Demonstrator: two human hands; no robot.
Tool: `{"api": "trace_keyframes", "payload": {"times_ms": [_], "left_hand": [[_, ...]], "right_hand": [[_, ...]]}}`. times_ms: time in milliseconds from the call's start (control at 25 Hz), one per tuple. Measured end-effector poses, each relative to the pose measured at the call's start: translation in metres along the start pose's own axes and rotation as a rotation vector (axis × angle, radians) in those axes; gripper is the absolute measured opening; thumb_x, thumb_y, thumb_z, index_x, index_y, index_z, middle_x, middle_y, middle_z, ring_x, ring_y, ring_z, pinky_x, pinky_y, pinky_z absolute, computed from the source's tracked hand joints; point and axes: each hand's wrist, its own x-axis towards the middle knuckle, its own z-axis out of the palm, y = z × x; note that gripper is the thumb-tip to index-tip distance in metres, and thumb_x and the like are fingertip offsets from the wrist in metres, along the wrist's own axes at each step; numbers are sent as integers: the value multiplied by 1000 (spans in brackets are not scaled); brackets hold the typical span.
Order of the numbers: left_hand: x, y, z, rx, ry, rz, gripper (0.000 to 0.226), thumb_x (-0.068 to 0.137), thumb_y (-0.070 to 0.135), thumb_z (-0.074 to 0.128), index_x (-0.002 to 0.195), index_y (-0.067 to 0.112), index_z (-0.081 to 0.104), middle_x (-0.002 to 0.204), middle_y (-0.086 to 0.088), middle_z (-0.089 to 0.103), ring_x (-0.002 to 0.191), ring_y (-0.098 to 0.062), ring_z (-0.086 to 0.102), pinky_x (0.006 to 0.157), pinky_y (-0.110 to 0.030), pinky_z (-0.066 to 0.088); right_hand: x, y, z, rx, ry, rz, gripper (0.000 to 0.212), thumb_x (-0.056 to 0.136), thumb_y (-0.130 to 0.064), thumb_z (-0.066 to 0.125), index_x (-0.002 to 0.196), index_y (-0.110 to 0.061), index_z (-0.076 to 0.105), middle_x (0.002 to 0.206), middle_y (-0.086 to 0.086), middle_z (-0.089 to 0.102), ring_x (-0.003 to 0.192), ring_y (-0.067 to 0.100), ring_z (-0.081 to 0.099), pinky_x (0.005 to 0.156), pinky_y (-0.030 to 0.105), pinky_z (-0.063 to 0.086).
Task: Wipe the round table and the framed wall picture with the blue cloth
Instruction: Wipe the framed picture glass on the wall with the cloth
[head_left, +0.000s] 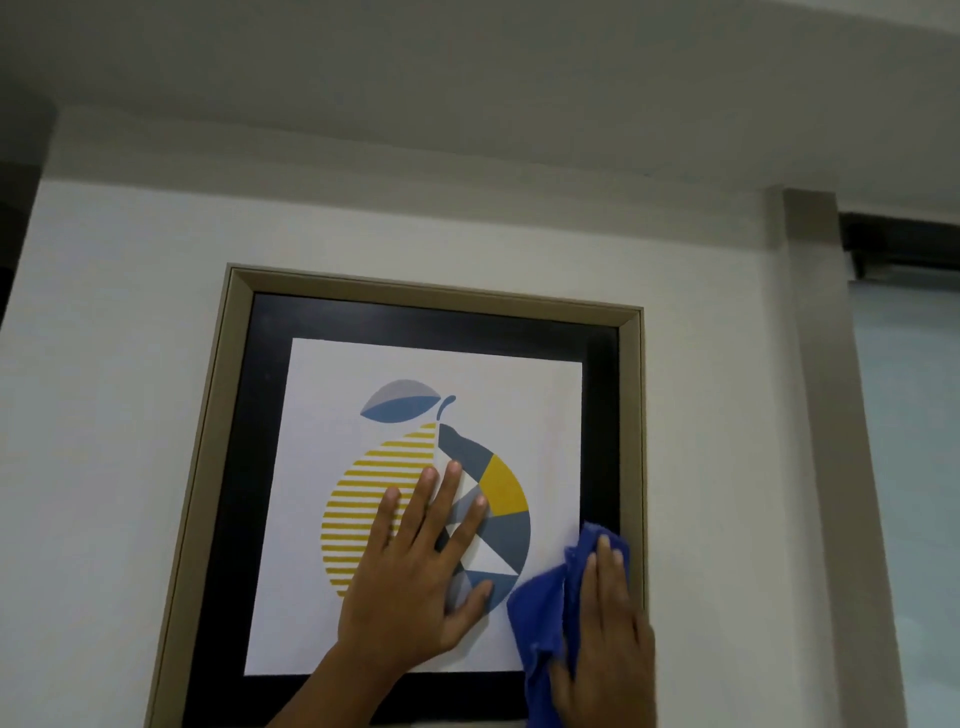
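Note:
The framed wall picture (332, 379) hangs in front of me, with a beige frame, a black border and a print of a yellow and blue fruit. My left hand (415, 577) lies flat on the print, fingers spread, holding nothing. My right hand (605, 639) presses the blue cloth (545, 608) against the picture's lower right part, at the black border beside the frame's right side. The cloth is bunched under the palm and fingers. The round table is out of view.
White wall (119, 364) surrounds the picture. To the right runs a beige vertical door or window jamb (826, 415), with a frosted pane (909, 415) and a dark rail (904, 244) beyond. The ceiling (467, 78) is close above.

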Motion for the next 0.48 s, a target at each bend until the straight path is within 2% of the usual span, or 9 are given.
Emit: {"api": "trace_keyframes", "payload": {"times_ms": [40,80,120,200,280,360,480], "left_hand": [[-1,-1,0,2,4,2,82,94,69,37,159,21,26,169,-14,17,156,-36,12,121,-59,17],[-2,-1,1,-1,-2,9,82,94,69,37,159,21,25,169,-14,15,156,-36,12,122,-58,16],[-4,-2,1,-4,2,13,82,94,68,38,159,21,24,170,-14,13,156,-36,11,122,-58,16],[-4,-1,-1,15,0,11,82,94,65,41,159,21,23,170,-15,13,156,-36,10,122,-59,16],[-3,-1,-4,7,-9,10,82,94,64,43,160,20,22,169,-15,14,156,-36,9,124,-57,13],[-3,-1,-2,9,-10,2,82,95,65,41,160,21,21,169,-15,13,156,-35,7,125,-56,10],[-2,1,0,19,-9,19,81,95,66,37,160,20,20,170,-15,11,156,-36,6,125,-56,7]], "right_hand": [[9,-2,-2,-56,110,-121,65,96,-38,41,142,7,31,142,27,40,125,31,41,112,18,14],[26,-4,-14,-86,65,-245,71,90,-37,49,144,6,32,151,22,33,134,31,35,113,23,16],[50,-10,-26,-78,71,-307,74,88,-36,52,146,4,30,154,18,29,139,30,31,113,28,18],[119,-37,-48,-108,197,-381,70,90,-32,50,148,1,28,156,17,27,143,32,28,114,38,22],[171,-65,-57,-147,275,-336,62,94,-28,46,147,0,32,155,18,29,142,32,29,110,41,27],[185,-69,-52,-128,312,-307,59,96,-27,44,147,0,31,155,16,30,142,29,29,110,39,28],[111,-38,-31,16,307,-268,62,95,-28,46,147,2,30,154,17,33,141,29,31,113,38,29]]}}
